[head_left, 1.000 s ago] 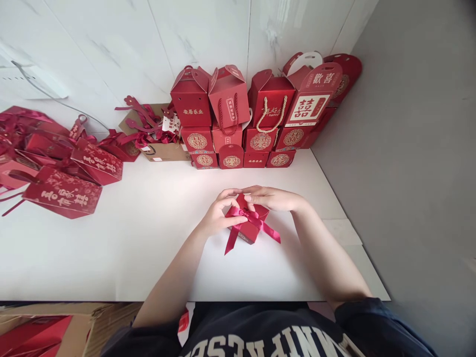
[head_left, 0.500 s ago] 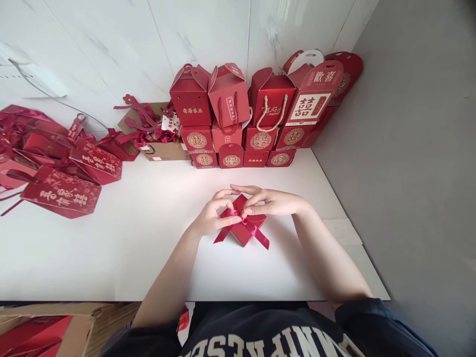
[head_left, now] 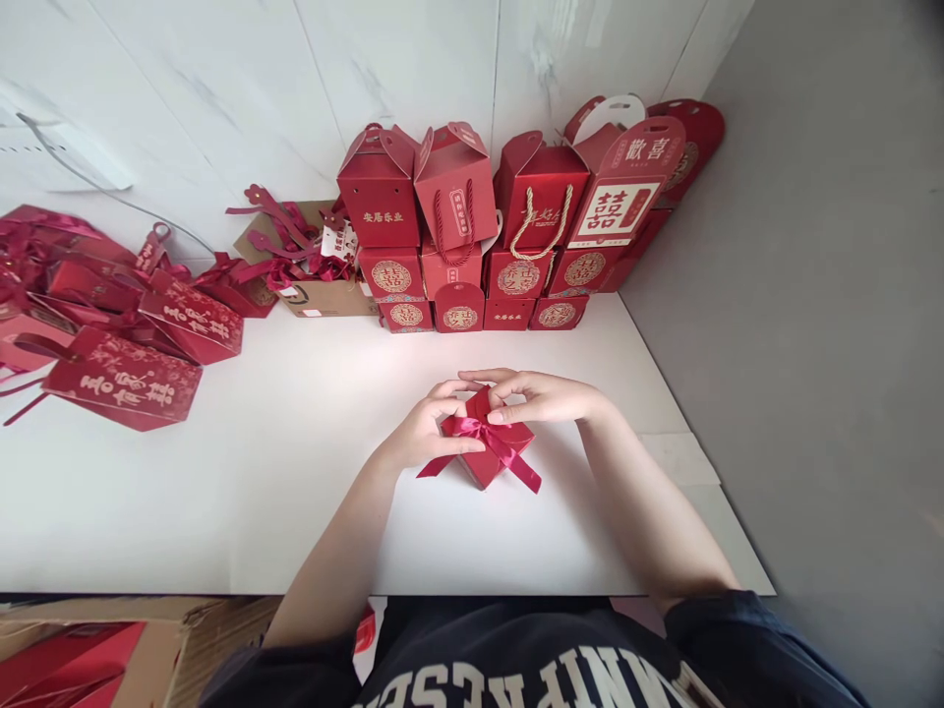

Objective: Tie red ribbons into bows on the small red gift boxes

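Observation:
A small red gift box point(head_left: 483, 462) with a dark red ribbon bow point(head_left: 487, 440) rests on the white table point(head_left: 243, 492) in front of me. My left hand point(head_left: 424, 433) grips the box's left side, thumb pressing on the ribbon near the knot. My right hand point(head_left: 542, 395) reaches over the top from the right, its thumb and forefinger pinching a ribbon loop at the knot. Two ribbon tails hang down toward me, one to the left and one to the right.
Stacked red gift boxes point(head_left: 508, 221) stand against the marble wall at the back. Flat folded red boxes point(head_left: 122, 379) and ribbons lie at the left, beside a small cardboard box point(head_left: 321, 285) holding ribbons. An open carton point(head_left: 88, 654) sits below the table's near edge. A grey wall runs along the right.
The box has turned slightly and shifted a little away from me. The ribbon tails have swung and now lie shorter. Both hands stay at the bow, my right fingers re-pinching the loop.

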Tool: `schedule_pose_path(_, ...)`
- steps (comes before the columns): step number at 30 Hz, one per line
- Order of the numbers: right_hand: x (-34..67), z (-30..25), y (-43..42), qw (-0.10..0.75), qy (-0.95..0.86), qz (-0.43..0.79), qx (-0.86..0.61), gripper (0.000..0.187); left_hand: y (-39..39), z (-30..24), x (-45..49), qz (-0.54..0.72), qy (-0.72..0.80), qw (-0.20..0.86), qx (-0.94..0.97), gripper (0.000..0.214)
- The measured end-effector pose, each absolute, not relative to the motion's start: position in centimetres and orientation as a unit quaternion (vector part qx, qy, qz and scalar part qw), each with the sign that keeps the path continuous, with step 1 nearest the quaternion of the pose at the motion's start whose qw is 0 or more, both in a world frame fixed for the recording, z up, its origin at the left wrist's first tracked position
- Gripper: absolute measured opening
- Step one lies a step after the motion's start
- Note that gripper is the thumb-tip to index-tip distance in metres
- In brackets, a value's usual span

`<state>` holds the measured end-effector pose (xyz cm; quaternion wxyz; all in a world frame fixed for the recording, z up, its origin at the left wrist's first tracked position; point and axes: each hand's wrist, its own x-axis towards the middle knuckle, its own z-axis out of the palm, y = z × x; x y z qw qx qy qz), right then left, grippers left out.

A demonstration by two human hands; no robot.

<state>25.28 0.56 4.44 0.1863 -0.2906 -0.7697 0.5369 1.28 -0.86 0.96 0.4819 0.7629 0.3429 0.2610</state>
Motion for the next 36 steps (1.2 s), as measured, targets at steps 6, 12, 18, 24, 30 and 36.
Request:
schedule_pose_path(6, 25.3, 4.3, 0.7, 0.181, -0.775, 0.540, -0.275, 0.027, -0.8, 0.8, 1.0, 0.244, 0.356, 0.489, 0.758, 0.020)
schedule_pose_path(12, 26.3, 3.8, 0.8, 0.138, -0.785, 0.536, -0.277, 0.017, -0.7, 1.0, 0.9, 0.236, 0.351, 0.506, 0.752, 0.022)
schedule_pose_path(18, 26.3, 2.5, 0.4, 0.171, -0.746, 0.590, -0.258, 0.022, -0.3, 1.0, 0.6, 0.210, 0.345, 0.515, 0.756, 0.033)
schedule_pose_path(24, 25.1, 0.2, -1.8, 0.319, -0.657, 0.618, -0.292, 0.030, -0.1, 0.9, 0.6, 0.213, 0.325, 0.538, 0.748, 0.034)
schedule_pose_path(30, 24.3, -0.9, -2.6, 0.402, -0.614, 0.617, -0.286, 0.028, 0.0, 0.2, 0.7, 0.231, 0.313, 0.571, 0.723, 0.035)
schedule_pose_path(36, 23.1, -2.2, -2.9, 0.468, -0.521, 0.663, -0.264, 0.028, 0.1, -0.3, 0.9, 0.250, 0.304, 0.592, 0.703, 0.039)
